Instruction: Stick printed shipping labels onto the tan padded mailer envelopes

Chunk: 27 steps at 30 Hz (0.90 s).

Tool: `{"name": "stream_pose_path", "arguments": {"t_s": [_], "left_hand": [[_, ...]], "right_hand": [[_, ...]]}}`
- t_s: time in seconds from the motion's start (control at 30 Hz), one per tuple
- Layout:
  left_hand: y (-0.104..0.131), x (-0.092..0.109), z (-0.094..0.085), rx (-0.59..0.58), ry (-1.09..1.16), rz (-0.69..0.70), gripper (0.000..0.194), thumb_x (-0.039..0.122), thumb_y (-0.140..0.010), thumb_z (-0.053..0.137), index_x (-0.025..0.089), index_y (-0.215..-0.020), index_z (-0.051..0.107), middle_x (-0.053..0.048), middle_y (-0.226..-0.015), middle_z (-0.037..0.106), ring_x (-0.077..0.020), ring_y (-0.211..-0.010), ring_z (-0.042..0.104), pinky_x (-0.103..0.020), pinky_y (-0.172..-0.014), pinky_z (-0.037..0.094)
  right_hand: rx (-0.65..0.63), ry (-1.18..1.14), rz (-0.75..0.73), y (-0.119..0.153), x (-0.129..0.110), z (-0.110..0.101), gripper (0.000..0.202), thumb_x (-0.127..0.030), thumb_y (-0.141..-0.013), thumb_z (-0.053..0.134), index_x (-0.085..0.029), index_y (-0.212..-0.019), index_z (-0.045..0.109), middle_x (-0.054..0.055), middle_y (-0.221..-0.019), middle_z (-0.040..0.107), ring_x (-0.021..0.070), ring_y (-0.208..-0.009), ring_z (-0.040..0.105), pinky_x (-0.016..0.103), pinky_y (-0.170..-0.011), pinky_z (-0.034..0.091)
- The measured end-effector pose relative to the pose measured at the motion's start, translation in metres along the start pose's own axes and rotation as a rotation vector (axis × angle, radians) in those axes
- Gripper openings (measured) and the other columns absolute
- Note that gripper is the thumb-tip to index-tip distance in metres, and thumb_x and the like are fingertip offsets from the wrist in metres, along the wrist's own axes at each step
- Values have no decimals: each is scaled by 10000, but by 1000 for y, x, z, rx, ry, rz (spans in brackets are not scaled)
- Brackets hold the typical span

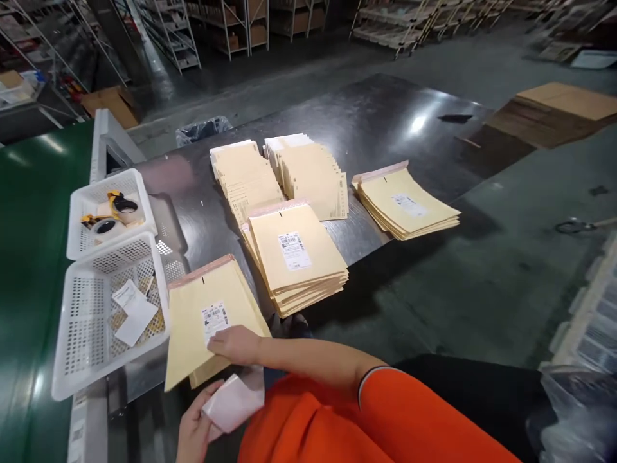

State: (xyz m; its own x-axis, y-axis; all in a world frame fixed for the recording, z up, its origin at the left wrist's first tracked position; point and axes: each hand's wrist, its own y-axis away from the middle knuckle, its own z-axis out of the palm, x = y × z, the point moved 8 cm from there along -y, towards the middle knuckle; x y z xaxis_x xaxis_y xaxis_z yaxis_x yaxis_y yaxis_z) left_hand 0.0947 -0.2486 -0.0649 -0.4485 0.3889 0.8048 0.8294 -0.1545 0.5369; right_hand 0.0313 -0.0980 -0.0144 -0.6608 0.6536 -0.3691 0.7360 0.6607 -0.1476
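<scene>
At the bottom of the head view, my left hand (195, 421) is closed on a strip of pale, glossy paper (234, 402) that bends toward my orange shirt. My right hand (236, 345) reaches across, its fingers together at the lower edge of a white shipping label (214, 317). That label lies on a yellow padded envelope (186, 321), the top one of a small pile at the table's near left. Some of the label is hidden under my fingers. To the right, a thicker stack of padded envelopes (313, 251) carries a printed label on top.
Two white plastic baskets (72, 334) stand at the left, with tape dispensers (123, 204) and paper slips (137, 321) inside. Behind the stack are rows of upright envelopes (313, 173). Another labelled pile (400, 199) overhangs the table's (376, 116) right edge. A green conveyor (29, 257) runs alongside.
</scene>
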Motion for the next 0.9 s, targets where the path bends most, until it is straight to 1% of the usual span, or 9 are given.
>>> {"name": "stream_pose_path", "arguments": {"t_s": [0.17, 0.27, 0.33, 0.43, 0.53, 0.63, 0.7, 0.77, 0.9], "left_hand": [[-23, -4, 5, 131, -257, 10, 464, 451, -634, 556, 182, -983, 703, -94, -1040, 725, -326, -1094, 602, -414, -910, 488], [-25, -5, -1, 178, -279, -2, 566, 433, -647, 514, 126, -1101, 658, -117, -1055, 719, -316, -1100, 605, -404, -911, 496], [-18, 8, -6, 210, -284, 60, 510, 423, -651, 519, 125, -1030, 688, -130, -1104, 702, -314, -1099, 607, -398, -913, 501], [-4, 42, -8, 222, -325, 185, 418, 420, -675, 524, 165, -947, 715, -112, -1067, 719, -300, -1030, 645, -394, -877, 527], [12, 86, -2, 176, -430, 325, 330, 398, -701, 544, 201, -890, 728, -91, -1020, 734, -283, -982, 664, -375, -855, 536], [28, 127, 2, 110, -475, 407, 245, 376, -710, 570, 235, -809, 743, -77, -1011, 735, -278, -955, 669, -337, -810, 541], [35, 146, -3, 90, -456, 399, 209, 383, -681, 607, 255, -762, 751, -73, -1004, 736, -291, -932, 669, -324, -770, 542], [36, 157, -18, 116, -442, 360, 204, 418, -628, 640, 272, -718, 750, -70, -976, 739, -309, -907, 665, -329, -731, 544], [33, 160, -73, 416, -544, 262, 401, 544, -558, 568, 250, -787, 717, -108, -990, 714, -369, -978, 617, -443, -851, 505]], "right_hand": [[674, 51, 46, 53, 26, -175, 284, -191, -934, 432, -126, -1183, 552, 86, -1140, 668, 139, -1070, 593, 255, -849, 494], [759, 202, 16, 108, 59, -221, 288, -159, -912, 489, -179, -1186, 575, 67, -1165, 664, 154, -1171, 542, 297, -942, 465], [672, 290, 156, 140, 104, -213, 280, -154, -903, 507, -226, -1153, 609, 48, -1178, 661, 177, -1185, 537, 340, -961, 455], [398, 283, 389, 175, 170, -162, 244, -142, -901, 485, -225, -1040, 667, 61, -1130, 681, 211, -1122, 581, 374, -908, 477], [225, 202, 509, 187, 187, -119, 214, -223, -869, 555, -170, -1053, 650, 127, -1203, 629, 279, -1178, 527, 475, -972, 414], [306, 32, 574, 167, 148, -111, 384, -417, -801, 644, -156, -1082, 611, 163, -1259, 565, 321, -1239, 443, 559, -1046, 279], [334, -266, 489, 132, 101, -101, 473, -469, -744, 687, -181, -1105, 586, 126, -1220, 583, 259, -1167, 504, 442, -1013, 359], [201, -615, 293, 91, 45, -76, 512, -439, -704, 725, -204, -1132, 573, 67, -1108, 638, 181, -987, 597, 282, -845, 464], [160, -872, 331, 49, -1, -40, 98, -295, -778, 656, -199, -771, 640, -11, -735, 645, 135, -730, 609, 214, -646, 443]]}}
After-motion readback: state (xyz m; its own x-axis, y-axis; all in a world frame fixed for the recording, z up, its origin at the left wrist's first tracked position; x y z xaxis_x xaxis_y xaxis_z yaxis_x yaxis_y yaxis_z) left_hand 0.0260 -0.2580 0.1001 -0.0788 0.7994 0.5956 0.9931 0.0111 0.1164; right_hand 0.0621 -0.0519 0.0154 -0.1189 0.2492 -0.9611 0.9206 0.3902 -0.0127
